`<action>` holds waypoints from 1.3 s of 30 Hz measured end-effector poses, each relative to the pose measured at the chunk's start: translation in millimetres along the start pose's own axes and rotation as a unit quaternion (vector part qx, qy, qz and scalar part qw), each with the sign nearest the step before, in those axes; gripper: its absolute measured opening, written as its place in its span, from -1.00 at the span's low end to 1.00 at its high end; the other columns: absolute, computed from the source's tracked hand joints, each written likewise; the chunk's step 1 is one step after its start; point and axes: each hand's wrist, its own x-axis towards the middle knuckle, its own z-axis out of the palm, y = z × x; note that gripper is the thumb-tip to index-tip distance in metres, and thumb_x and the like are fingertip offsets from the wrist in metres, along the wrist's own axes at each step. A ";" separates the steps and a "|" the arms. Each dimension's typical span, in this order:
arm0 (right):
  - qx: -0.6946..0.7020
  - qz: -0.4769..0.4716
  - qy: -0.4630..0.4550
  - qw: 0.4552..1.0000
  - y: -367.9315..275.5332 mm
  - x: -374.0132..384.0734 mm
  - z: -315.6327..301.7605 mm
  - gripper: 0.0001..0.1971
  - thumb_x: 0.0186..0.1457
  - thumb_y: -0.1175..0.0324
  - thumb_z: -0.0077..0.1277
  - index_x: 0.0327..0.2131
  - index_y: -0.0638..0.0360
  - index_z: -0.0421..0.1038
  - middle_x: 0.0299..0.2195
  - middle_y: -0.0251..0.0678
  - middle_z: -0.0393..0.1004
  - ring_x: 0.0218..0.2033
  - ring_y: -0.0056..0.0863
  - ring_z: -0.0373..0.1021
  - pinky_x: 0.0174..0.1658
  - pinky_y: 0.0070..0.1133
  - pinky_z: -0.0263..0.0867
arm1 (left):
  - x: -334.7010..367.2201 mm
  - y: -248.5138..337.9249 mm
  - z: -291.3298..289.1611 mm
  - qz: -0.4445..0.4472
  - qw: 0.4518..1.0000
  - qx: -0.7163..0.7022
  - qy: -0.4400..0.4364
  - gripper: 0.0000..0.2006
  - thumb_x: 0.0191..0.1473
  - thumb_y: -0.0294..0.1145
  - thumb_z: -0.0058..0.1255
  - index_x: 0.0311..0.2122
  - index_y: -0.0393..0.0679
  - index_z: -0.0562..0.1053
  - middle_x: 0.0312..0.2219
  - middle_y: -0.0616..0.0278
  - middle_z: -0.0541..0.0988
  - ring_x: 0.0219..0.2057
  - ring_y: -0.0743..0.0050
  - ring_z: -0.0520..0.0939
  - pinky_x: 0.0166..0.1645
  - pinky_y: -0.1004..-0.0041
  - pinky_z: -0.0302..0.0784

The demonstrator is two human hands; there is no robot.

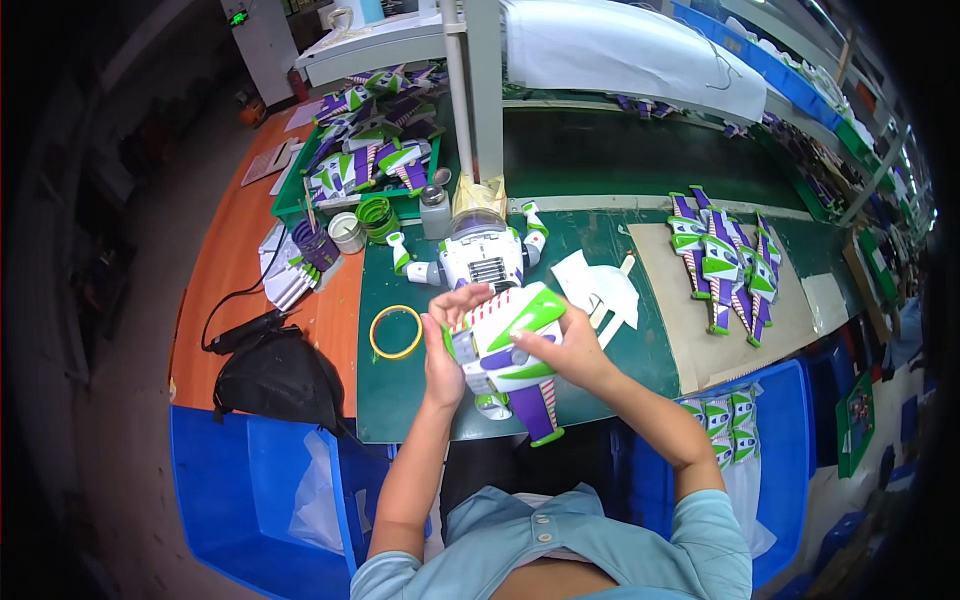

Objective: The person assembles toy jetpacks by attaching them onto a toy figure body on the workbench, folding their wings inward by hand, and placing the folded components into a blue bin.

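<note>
My left hand (443,350) cups the left side of a toy wing pack (527,312) in white, green and purple, its fingers stretched along the far edge. My right hand (578,352) grips the right side, thumb pressed on the front and the other fingers hidden behind. A purple wing with red-and-white stripes (536,410) points down toward me. Just beyond lies a white toy robot figure (484,256) with its arms spread, partly covered by the wing pack. White cut-out pieces (607,290) rest on the green mat to the right.
Several finished-looking wing packs (722,255) lie on cardboard (665,330) at right. A green crate (290,195) of similar parts, paint pots (347,232), a yellow tape ring (396,332) and a black bag (278,375) stand leftward. Blue bins (225,480) flank me.
</note>
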 end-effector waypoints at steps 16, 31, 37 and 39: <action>-0.387 -0.212 0.037 0.897 34.2 122.2 6.5 -0.44 -0.15 0.19 0.12 -0.06 0.22 0.24 -0.22 -0.09 0.37 -0.18 -0.15 0.33 -0.12 -0.40 0.25 | 49.5 -69.3 -45.0 0.046 0.948 -0.136 0.285 -0.66 0.20 -0.27 -0.42 -0.09 -0.29 0.28 -0.12 0.09 0.35 -0.07 0.38 0.38 0.05 0.40 0.25; -0.523 -0.197 0.059 0.827 53.5 137.8 6.5 -0.64 0.08 0.26 -0.18 -0.03 0.09 0.31 -0.05 -0.28 0.34 0.02 -0.30 0.17 0.07 -0.36 -0.08 | 75.0 -84.2 -96.4 -0.179 0.968 0.088 0.152 -0.61 0.11 -0.27 -0.10 0.02 -0.16 0.22 -0.11 0.24 0.38 -0.12 0.49 0.45 -0.08 0.53 0.39; -0.511 -0.210 0.048 0.832 58.3 153.4 -2.6 -0.65 0.08 0.22 -0.17 -0.05 0.04 0.33 -0.08 -0.27 0.37 0.02 -0.27 0.18 0.03 -0.35 -0.01 | 83.4 -81.3 -102.2 -0.192 0.963 0.131 0.135 -0.65 0.11 -0.14 -0.13 -0.03 -0.02 0.27 -0.22 0.39 0.44 -0.27 0.61 0.48 -0.20 0.51 0.42; -0.508 -0.210 0.074 0.832 63.7 155.1 1.4 -0.66 0.07 0.24 -0.16 -0.08 0.07 0.34 -0.09 -0.24 0.38 0.00 -0.24 0.19 0.02 -0.34 0.04 | 84.2 -77.2 -100.4 -0.201 0.960 0.135 0.142 -0.68 0.11 -0.15 -0.14 -0.05 0.00 0.27 -0.29 0.46 0.43 -0.36 0.71 0.45 -0.28 0.55 0.40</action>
